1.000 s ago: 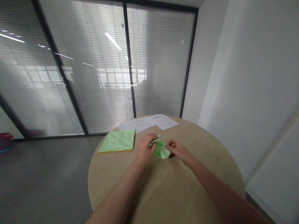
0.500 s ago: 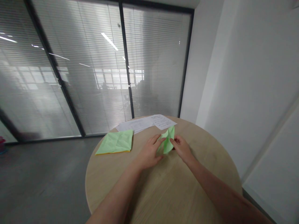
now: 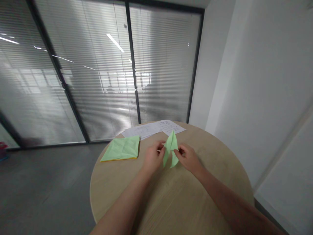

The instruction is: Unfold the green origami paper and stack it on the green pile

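A light green sheet of folded paper [image 3: 171,142] stands between my two hands over the table, its tip pointing up and its lower part split into two flaps. My left hand [image 3: 154,156] pinches its left edge between thumb and fingers. On the opposite side, my right hand [image 3: 188,156] grips the right edge the same way. To the left of my hands lies a stack of creased green paper [image 3: 122,148] with a yellow-orange layer showing along its front edge.
The round wooden table [image 3: 117,189] carries printed white sheets [image 3: 144,130] at its far edge. Beyond it stands a glass partition with blinds [image 3: 163,71]. A white wall [image 3: 264,98] rises on the right. A reddish object [image 3: 3,150] is at the far left on the floor.
My left hand has closed from spread fingers into a pinch on the paper. The paper has turned and opened into a pointed shape with two lower flaps. My right hand keeps its hold.
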Demonstrator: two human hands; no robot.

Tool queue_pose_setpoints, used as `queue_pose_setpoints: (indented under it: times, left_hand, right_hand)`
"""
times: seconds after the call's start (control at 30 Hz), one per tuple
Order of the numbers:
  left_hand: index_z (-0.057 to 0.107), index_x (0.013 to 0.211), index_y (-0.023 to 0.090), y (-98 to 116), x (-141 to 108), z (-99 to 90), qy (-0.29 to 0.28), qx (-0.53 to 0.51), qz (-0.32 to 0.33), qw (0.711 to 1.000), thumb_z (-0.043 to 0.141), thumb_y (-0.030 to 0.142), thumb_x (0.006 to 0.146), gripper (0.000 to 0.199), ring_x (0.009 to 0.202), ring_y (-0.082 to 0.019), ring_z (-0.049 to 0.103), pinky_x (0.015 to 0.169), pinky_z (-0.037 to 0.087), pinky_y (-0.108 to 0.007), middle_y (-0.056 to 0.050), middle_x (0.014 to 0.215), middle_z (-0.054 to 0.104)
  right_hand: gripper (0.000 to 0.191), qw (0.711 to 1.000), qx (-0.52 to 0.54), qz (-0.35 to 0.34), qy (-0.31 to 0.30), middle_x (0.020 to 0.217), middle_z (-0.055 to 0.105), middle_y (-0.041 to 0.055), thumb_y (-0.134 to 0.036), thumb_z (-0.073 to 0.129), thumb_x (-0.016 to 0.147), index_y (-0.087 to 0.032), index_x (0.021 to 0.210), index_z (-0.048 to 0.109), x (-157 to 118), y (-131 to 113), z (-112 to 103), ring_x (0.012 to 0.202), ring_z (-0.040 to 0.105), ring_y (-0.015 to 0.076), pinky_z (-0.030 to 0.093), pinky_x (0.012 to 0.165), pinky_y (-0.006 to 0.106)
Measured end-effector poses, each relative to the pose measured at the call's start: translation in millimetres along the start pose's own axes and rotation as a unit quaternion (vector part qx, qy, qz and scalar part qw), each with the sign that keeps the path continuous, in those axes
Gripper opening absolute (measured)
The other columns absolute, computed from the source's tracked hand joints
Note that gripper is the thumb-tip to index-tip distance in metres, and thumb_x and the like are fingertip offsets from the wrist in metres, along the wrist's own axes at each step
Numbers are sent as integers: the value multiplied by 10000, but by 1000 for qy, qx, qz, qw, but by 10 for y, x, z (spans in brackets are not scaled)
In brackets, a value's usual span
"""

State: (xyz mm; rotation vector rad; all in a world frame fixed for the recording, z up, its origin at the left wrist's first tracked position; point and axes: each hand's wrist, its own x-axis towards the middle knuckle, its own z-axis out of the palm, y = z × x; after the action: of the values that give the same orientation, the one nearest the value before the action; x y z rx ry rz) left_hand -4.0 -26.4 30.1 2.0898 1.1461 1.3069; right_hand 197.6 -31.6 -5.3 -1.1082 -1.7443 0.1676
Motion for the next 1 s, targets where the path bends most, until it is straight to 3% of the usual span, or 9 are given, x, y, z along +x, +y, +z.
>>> queue_pose_setpoints:
  times: [0.23, 0.33, 0.5, 0.73, 0.87, 1.0]
  left_hand:
    - [665, 949, 198, -45, 10, 28, 21, 30, 40, 999, 551, 147, 942, 125, 822, -191, 709, 751, 557, -300, -46, 901, 752]
    - [677, 1031, 197, -53, -4, 32, 5, 99, 50, 994, 600, 159, 930, 133, 853, -207, 703, 780, 556, -322, -59, 973, 751]
    - [632, 1145, 201, 48, -28, 25, -37, 259, 54, 964, 714, 232, 900, 260, 1102, -284, 675, 922, 539, -385, -104, 1146, 716]
    - [599, 1107, 193, 143, -34, 113, -78, 369, 49, 925, 614, 159, 924, 186, 1161, -315, 624, 861, 541, -385, -143, 1177, 691]
    - [608, 1103, 186, 187, -50, 134, -68, 360, 32, 930, 589, 150, 930, 178, 1155, -323, 629, 887, 545, -404, -150, 1140, 708]
    - [630, 1178, 175, 231, -66, 133, -37, 346, 39, 937, 593, 143, 927, 256, 1284, -333, 592, 984, 530, -424, -175, 1335, 679]
  right_hand:
    - [260, 995, 78, 64, -15, 677, 540, -16, -397, 593, 956, -213, 773, 577, -15, 61, 26, 620, 483, 148, 349, 591, 258]
    - [279, 992, 96, 76, -20, 657, 513, -25, -421, 597, 951, -217, 764, 555, -34, 51, 63, 612, 475, 146, 345, 579, 256]
    - [300, 988, 110, 106, -32, 654, 526, -19, -463, 577, 939, -228, 757, 532, -50, -16, 111, 603, 506, 155, 362, 564, 261]
    - [293, 994, 28, 98, -38, 596, 550, -4, -419, 573, 925, -232, 707, 514, -55, -130, 92, 563, 487, 152, 289, 538, 273]
    - [295, 993, -35, 97, -52, 583, 560, -4, -389, 573, 944, -229, 704, 509, -64, -144, 87, 542, 470, 143, 248, 550, 282]
    - [271, 989, -71, 115, -65, 577, 554, -12, -326, 602, 931, -224, 695, 515, -59, -154, 94, 522, 442, 137, 231, 568, 290]
